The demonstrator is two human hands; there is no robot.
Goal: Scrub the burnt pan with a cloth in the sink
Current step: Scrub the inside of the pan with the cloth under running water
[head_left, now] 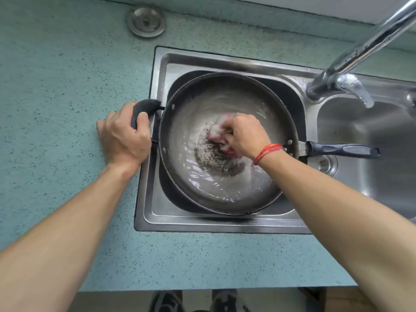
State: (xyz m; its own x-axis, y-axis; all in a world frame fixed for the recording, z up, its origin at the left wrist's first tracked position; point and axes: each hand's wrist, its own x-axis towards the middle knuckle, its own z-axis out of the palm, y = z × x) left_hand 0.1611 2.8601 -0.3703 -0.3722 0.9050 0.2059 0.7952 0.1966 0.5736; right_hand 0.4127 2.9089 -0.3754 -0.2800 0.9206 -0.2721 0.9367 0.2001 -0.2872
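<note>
gripping the side handle (pixel 145 106) with left hand (pixel 125 134), fingers clenched, to steady a heavy, wet, likely slippery pan (pixel 227 194) in the sink (pixel 157 217); pressing soft cloth (pixel 215 130), bunched in right hand (pixel 244 134), onto burnt patch (pixel 216 158).

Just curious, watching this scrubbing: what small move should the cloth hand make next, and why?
Probably slide the right hand with the cloth a little toward the person, over the dark burnt patch in the pan. The cloth sits at the patch's far edge, while the left hand grips the side handle, steadying the pan.
</note>
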